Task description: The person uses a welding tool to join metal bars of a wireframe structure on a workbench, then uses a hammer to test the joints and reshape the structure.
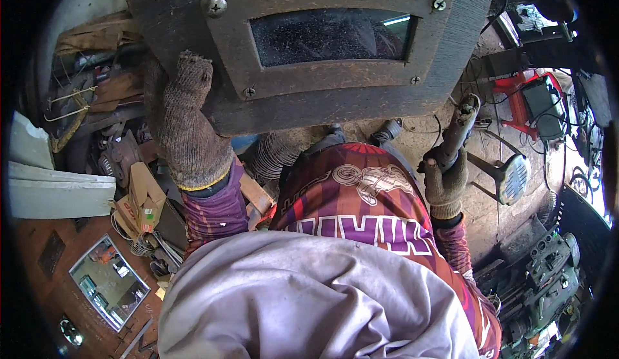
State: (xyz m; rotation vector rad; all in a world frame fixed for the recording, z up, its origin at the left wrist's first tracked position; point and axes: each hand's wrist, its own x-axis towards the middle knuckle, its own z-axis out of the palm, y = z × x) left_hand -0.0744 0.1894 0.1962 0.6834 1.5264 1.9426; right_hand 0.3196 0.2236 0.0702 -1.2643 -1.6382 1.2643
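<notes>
A dark hand-held welding shield (309, 109) fills the top of the head view, close to me. Its framed dark window (329, 40) has screws at the corners. My left hand (187, 117), in a worn knitted glove, is closed at the shield's left edge; the handle itself is hidden. On the right, my right hand (446, 182), also gloved, grips a welding electrode holder (459, 127), its jaw end pointing up and away. I cannot make out a rod in its jaw.
A round-topped metal stool (514, 178) stands right of my right hand. Farther right are a red plastic stool (512, 101) with a dark box on it, cables, and machinery (548, 275). Cardboard (143, 198) and scrap clutter lie at left, near a coiled hose (271, 156).
</notes>
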